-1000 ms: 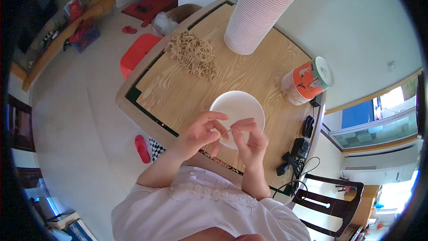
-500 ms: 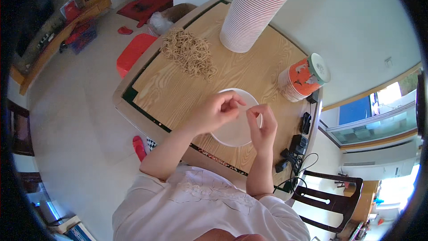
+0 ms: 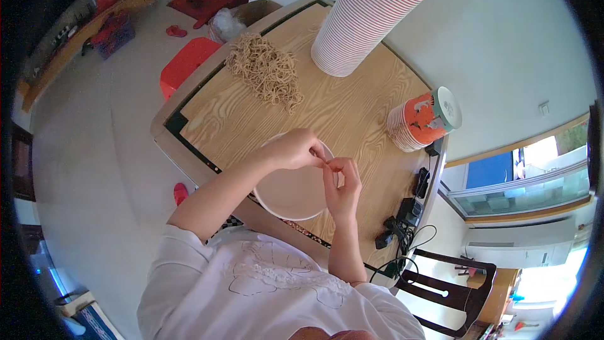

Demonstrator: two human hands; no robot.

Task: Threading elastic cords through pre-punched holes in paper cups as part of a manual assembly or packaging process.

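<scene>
A white round paper bowl [image 3: 286, 198] stands on the wooden table [image 3: 352, 113] right in front of me. Both hands hover over its far rim. My left hand [image 3: 290, 150] and my right hand [image 3: 343, 184] meet fingertip to fingertip and pinch a small thin band [image 3: 327, 162] between them. The band is mostly hidden by the fingers. A heap of tan rubber bands [image 3: 264, 72] lies on the far left part of the table, apart from both hands.
A tall stack of orange-and-white paper cups [image 3: 371, 16] rises at the table's far side. A short stack of orange cups [image 3: 421, 119] lies on its side at the right. Black plugs and cables [image 3: 402, 214] lie near the right edge. A red stool [image 3: 185, 63] stands left of the table and a dark chair [image 3: 440, 283] at lower right.
Both hands have moved from the bowl's near edge up over its far rim. Their fingertips have drawn together into a pinch.
</scene>
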